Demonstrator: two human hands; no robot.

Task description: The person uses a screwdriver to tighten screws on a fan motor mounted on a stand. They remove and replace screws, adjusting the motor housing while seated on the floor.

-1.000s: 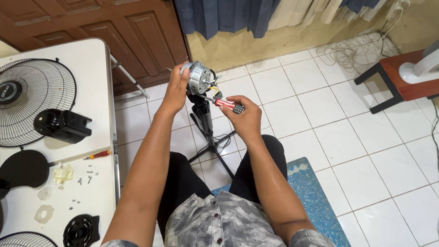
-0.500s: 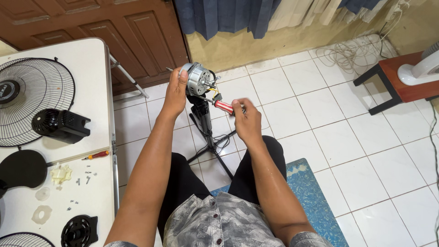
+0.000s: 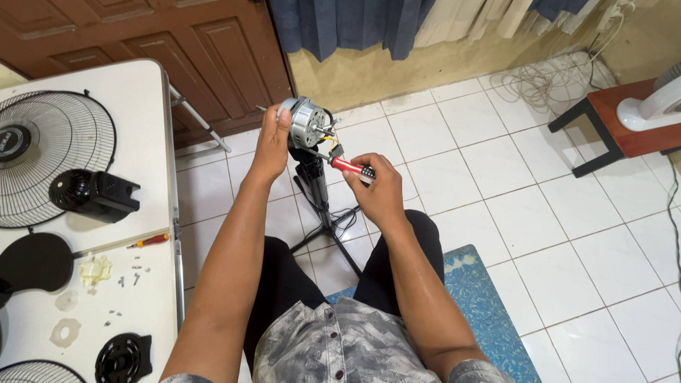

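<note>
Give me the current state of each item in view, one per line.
Fan motor: bare, on its stand, gripped by left hand.
Red screwdriver: in right hand, tip at the motor.
Fan grille: detached, flat on white table.
Black housing: removed, lying on table.
Loose screws: scattered on table.

Left hand (image 3: 272, 144) grips fan motor (image 3: 306, 123); right hand (image 3: 381, 195) holds red screwdriver (image 3: 352, 168), tip seemingly at motor.

White table (image 3: 145, 92), fan grille (image 3: 53, 152), black housing (image 3: 96, 195), screwdriver (image 3: 149, 241), screws (image 3: 128, 280)
</note>
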